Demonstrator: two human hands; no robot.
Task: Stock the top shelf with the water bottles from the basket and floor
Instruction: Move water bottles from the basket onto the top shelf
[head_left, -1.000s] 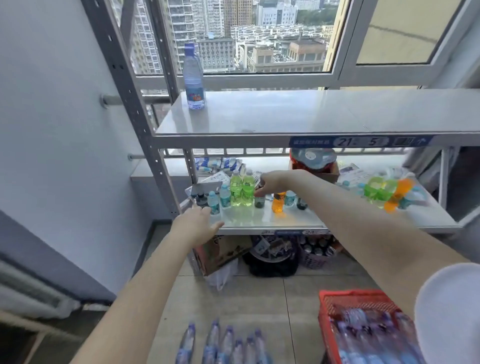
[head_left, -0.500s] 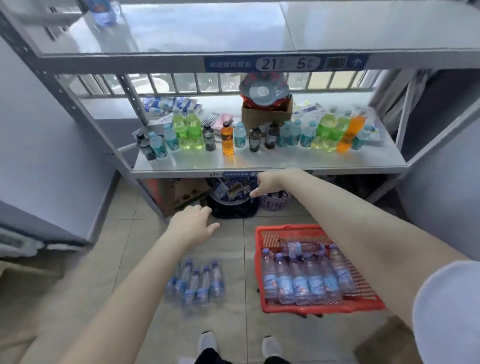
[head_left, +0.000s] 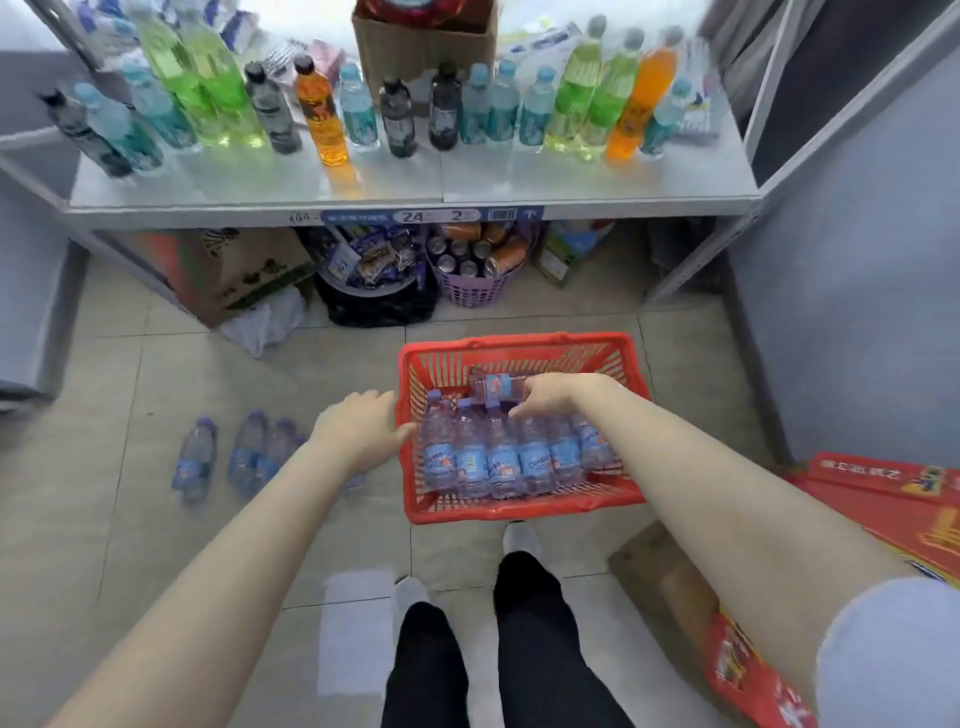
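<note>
A red basket (head_left: 519, 347) stands on the floor tiles in front of my feet. It holds a row of several water bottles (head_left: 503, 460) with blue labels. One more water bottle (head_left: 489, 387) lies crosswise on top of them. My right hand (head_left: 553, 396) is at that bottle's end, fingers above and thumb below, curling round it. My left hand (head_left: 358, 431) hangs open, its fingertips at the basket's left rim. Several more water bottles (head_left: 248, 451) lie on the floor to the left. The top shelf is out of view.
The middle shelf (head_left: 415, 182) carries coloured drink bottles and a cardboard box (head_left: 423, 49). Under it are a carton (head_left: 234, 270), a black tub of snacks (head_left: 374, 291) and a purple basket of cans (head_left: 470, 280). Red packs (head_left: 893, 499) lie at the right.
My view dropped from the top shelf to the floor. Both hands came down from shelf height to the basket, and my right hand reached the crosswise bottle.
</note>
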